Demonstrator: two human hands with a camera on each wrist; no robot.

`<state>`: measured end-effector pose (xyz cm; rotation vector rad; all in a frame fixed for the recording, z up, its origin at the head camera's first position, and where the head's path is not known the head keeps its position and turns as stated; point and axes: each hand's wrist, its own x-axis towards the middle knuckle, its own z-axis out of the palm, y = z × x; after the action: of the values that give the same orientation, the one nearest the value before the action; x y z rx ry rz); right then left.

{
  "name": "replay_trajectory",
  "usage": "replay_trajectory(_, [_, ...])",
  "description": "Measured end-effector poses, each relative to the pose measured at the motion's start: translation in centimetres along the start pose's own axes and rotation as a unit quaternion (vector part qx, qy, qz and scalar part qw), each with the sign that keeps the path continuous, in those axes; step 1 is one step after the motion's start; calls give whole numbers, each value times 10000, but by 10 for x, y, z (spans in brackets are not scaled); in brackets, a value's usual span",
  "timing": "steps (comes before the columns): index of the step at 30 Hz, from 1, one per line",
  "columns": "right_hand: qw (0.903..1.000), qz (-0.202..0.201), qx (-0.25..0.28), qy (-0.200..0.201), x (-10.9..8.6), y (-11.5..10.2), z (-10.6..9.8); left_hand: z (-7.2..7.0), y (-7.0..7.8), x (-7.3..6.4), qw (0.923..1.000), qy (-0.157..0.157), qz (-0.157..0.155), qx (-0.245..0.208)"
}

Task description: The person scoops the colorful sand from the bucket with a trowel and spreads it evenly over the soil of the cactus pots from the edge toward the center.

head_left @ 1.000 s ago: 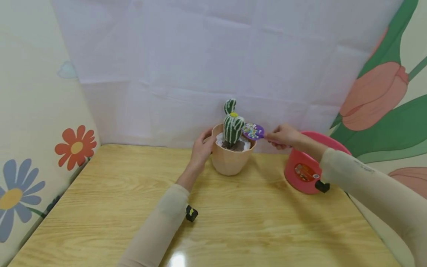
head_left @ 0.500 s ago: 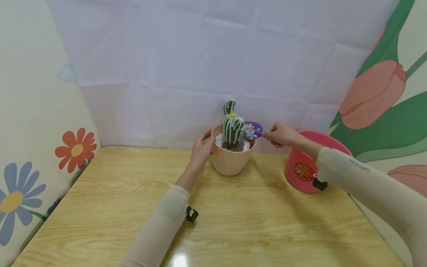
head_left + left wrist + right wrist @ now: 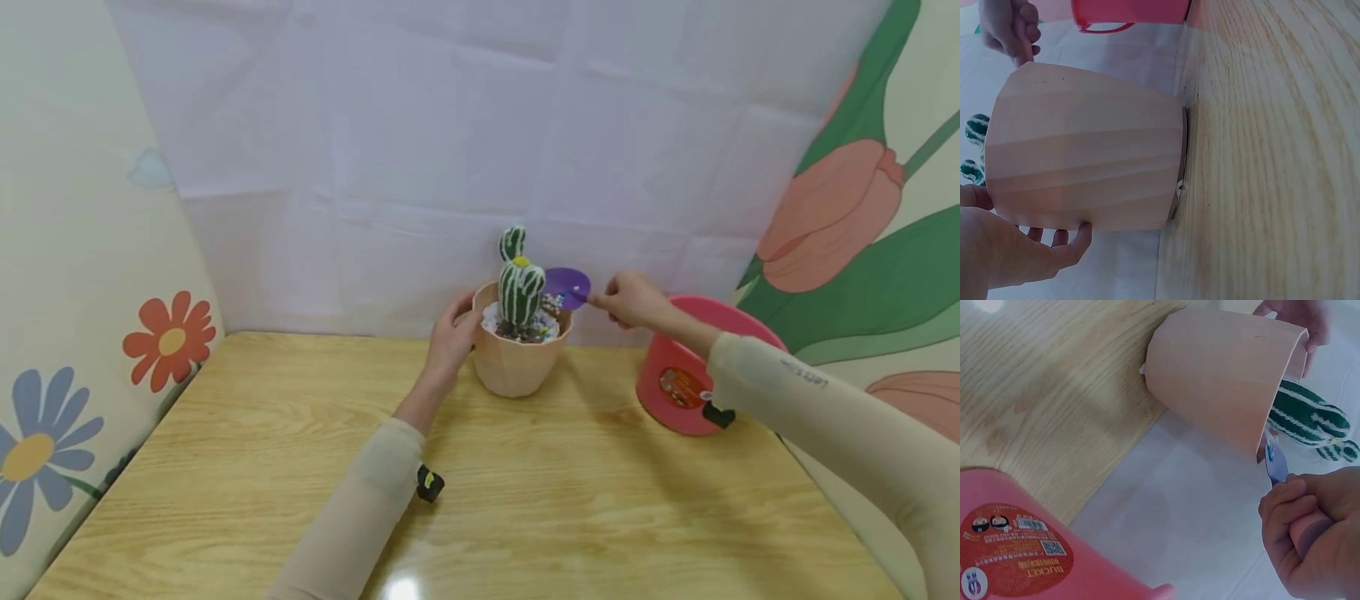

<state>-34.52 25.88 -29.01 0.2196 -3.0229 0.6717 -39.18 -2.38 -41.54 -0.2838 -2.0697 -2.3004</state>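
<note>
A peach flower pot [image 3: 516, 367] stands upright on the table, holding a green-and-white knitted cactus [image 3: 519, 293]. My left hand [image 3: 452, 340] grips the pot's left side; in the left wrist view its thumb is at the rim and the fingers [image 3: 1072, 250] lie along the outer wall. With my right hand [image 3: 636, 300] I hold a small purple shovel [image 3: 572, 282] by its handle, curled fingers showing in the right wrist view. Its blade tilts over the pot's right rim, small coloured beads sliding off beside the cactus. Some beads lie on the white filling around the cactus.
Right of the pot, beneath my right forearm, stands a red bucket [image 3: 651, 379] with a printed label. White cloth [image 3: 420, 150] hangs close behind the pot. The wooden table [image 3: 570, 500] extends toward me.
The shovel's blade has tipped toward the cactus, and most of its beads have slid off into the pot. My left hand stays on the pot.
</note>
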Motion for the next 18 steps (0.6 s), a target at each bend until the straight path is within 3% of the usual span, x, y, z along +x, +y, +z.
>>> replay_trajectory(10, [9925,-592,-796,710,-7,0,-1,3,-1,1,10000,77,-14,20])
replay_trajectory(15, [9916,-529,-850,817,-16,2,-6,5,1,0,9986,462,76,254])
replay_trajectory(18, [9919,-433,-833,853,-24,7,-12,7,5,-2,9951,804,360,444])
